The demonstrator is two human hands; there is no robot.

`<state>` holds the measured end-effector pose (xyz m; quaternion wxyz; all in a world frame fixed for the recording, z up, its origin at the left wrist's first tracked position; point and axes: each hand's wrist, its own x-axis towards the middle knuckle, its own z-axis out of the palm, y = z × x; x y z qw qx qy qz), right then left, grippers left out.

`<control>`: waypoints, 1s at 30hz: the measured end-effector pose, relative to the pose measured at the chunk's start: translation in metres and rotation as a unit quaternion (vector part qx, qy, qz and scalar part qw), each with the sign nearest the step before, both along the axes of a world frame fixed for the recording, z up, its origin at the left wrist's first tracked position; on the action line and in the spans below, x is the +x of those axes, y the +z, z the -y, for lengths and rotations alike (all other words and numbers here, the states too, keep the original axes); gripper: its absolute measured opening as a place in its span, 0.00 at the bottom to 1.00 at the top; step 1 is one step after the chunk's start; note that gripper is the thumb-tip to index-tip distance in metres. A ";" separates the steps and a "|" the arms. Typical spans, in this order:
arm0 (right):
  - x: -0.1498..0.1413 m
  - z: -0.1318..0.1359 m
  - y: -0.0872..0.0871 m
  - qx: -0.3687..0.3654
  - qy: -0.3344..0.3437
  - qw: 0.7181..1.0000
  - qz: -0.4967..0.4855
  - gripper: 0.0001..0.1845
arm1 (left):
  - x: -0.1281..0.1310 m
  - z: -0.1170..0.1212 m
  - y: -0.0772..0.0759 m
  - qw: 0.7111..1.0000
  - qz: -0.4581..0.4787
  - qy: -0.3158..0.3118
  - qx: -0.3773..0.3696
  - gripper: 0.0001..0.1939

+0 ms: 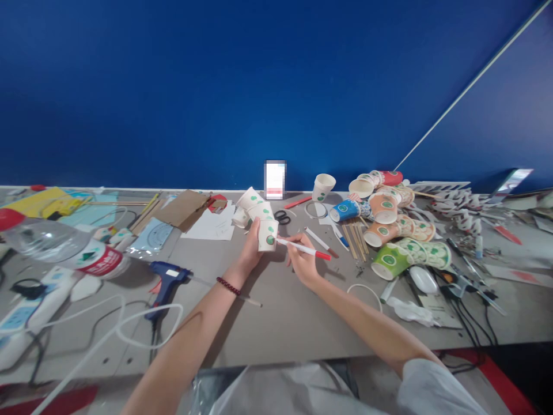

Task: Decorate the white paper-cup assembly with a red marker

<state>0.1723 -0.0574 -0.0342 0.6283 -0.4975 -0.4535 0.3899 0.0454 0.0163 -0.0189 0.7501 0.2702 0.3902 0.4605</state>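
Between right fingers (299, 237), a marker (309, 250).

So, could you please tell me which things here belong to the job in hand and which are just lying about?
In use: white cups, in the left hand; red-ended marker, in the right hand.

Apparently just lying about: water bottle, blue glue gun, scissors.

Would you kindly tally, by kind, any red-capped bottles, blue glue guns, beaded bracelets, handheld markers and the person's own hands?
Red-capped bottle: 1
Blue glue gun: 1
Beaded bracelet: 1
Handheld marker: 1
Left hand and right hand: 2
Total: 6
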 end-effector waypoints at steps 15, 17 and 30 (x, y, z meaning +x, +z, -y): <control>0.001 0.000 -0.002 0.014 -0.002 1.000 0.020 0.22 | 0.002 0.001 0.002 1.000 0.002 0.019 0.005 0.28; 0.002 0.000 -0.002 0.018 0.001 1.000 0.025 0.22 | 0.002 0.002 0.002 1.000 0.001 0.019 0.003 0.28; 0.002 0.001 -0.001 0.004 0.002 1.000 0.030 0.23 | 0.002 0.001 -0.002 0.999 -0.003 0.036 0.008 0.26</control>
